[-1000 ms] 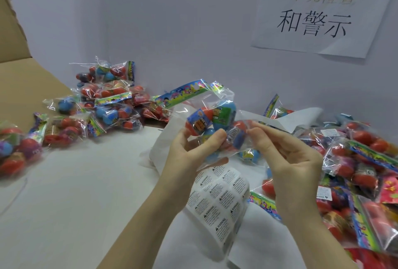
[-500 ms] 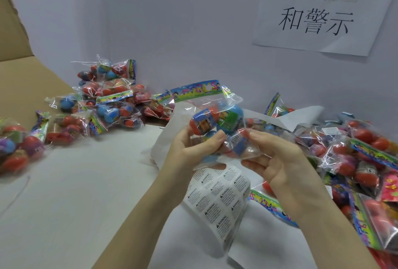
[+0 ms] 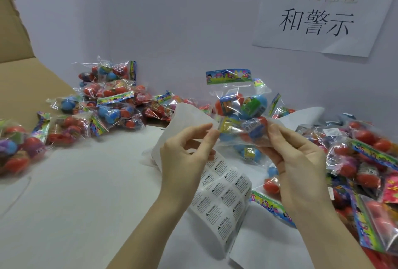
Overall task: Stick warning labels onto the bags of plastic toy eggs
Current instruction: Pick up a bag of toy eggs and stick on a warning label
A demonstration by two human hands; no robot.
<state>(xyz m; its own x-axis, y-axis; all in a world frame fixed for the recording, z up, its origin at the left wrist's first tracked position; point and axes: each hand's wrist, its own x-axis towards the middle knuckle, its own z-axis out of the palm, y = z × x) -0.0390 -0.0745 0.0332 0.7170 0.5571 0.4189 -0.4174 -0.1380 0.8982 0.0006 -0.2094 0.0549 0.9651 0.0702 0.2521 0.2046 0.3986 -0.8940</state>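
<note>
A clear bag of toy eggs (image 3: 241, 107) with a colourful header card stands upright in mid-air at centre. My right hand (image 3: 297, 161) grips its lower right side, thumb on top. My left hand (image 3: 185, 156) pinches the bag's lower left corner between thumb and forefinger. Below my hands a curled sheet of white warning labels (image 3: 221, 199) lies on the table, its bare backing paper (image 3: 185, 115) rising behind my left hand.
A pile of egg bags (image 3: 107, 105) lies at the back left beside a cardboard box flap (image 3: 19, 83). More bags (image 3: 366, 161) are heaped on the right. A paper sign with Chinese characters (image 3: 318, 10) hangs on the wall.
The bag has turned upright and shifted right. My left hand let go of the bag's body and now pinches only its corner, while my right hand took the lower right side.
</note>
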